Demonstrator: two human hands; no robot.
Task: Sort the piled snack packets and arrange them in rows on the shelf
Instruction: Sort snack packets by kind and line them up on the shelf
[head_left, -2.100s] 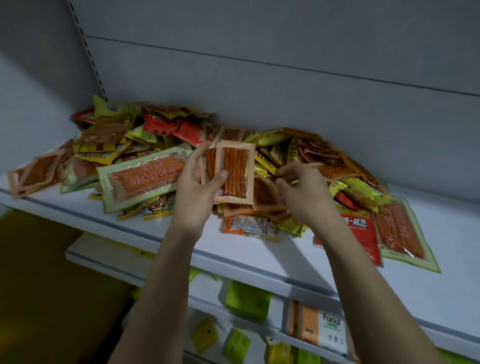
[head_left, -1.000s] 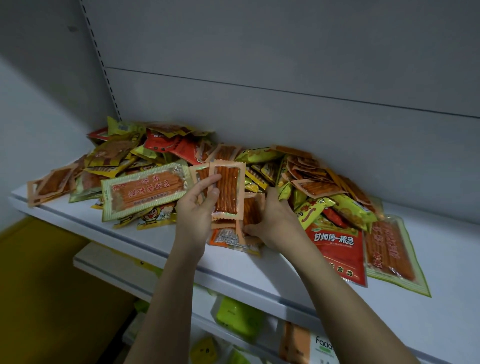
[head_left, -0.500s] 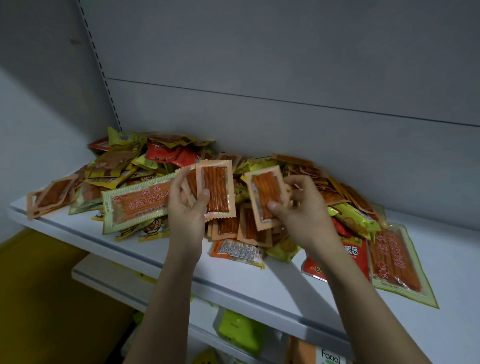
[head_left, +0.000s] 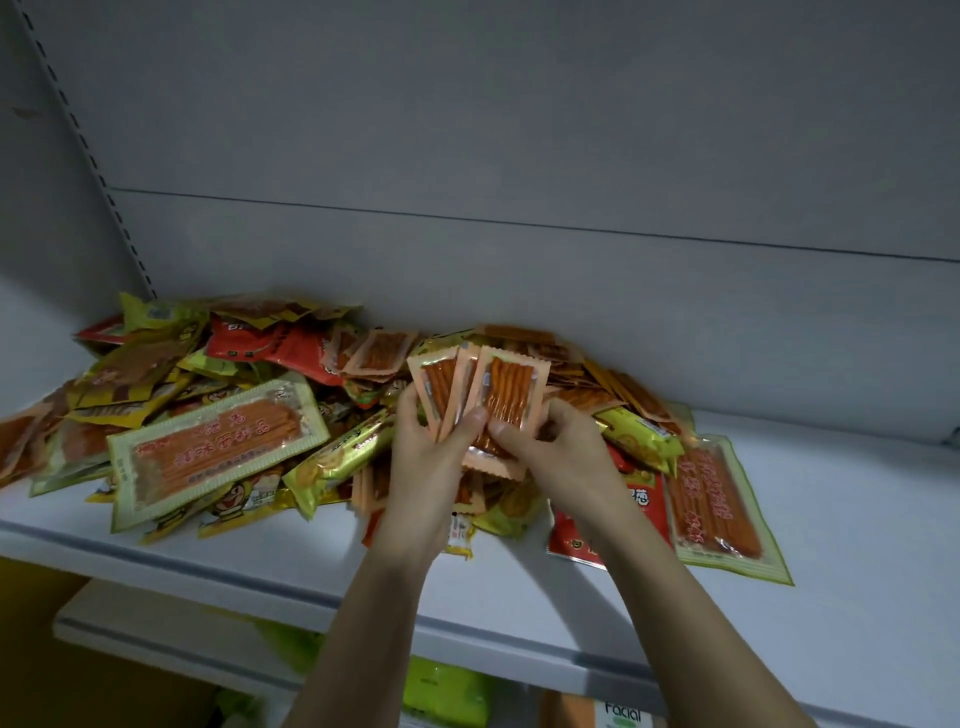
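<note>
Nearest me, below the white shelf (head_left: 519, 613), a lower shelf (head_left: 156, 639) carries green packs (head_left: 447, 696) and a box marked Facial (head_left: 623, 714). Two bare forearms rise over the white shelf's front edge. The left hand (head_left: 426, 452) curls its fingers behind a small fan of orange-edged stick packets (head_left: 467, 389), thumb pressed on the front; I count three in the fan, though the overlap may hide another. The right hand (head_left: 561, 452) pinches the rightmost packet (head_left: 509, 387) of that fan, thumb on its lower face, fingers tucked behind. The fan stands upright above the middle of the white shelf, just over the pile of snack packets (head_left: 260, 395). Two large green-bordered packets lie flat on the white shelf: one (head_left: 218, 441) left of the hands, one (head_left: 722, 504) right of them. A red packet (head_left: 639, 514) lies just beside the right wrist. The pile reaches the shelf's back wall (head_left: 519, 260).
</note>
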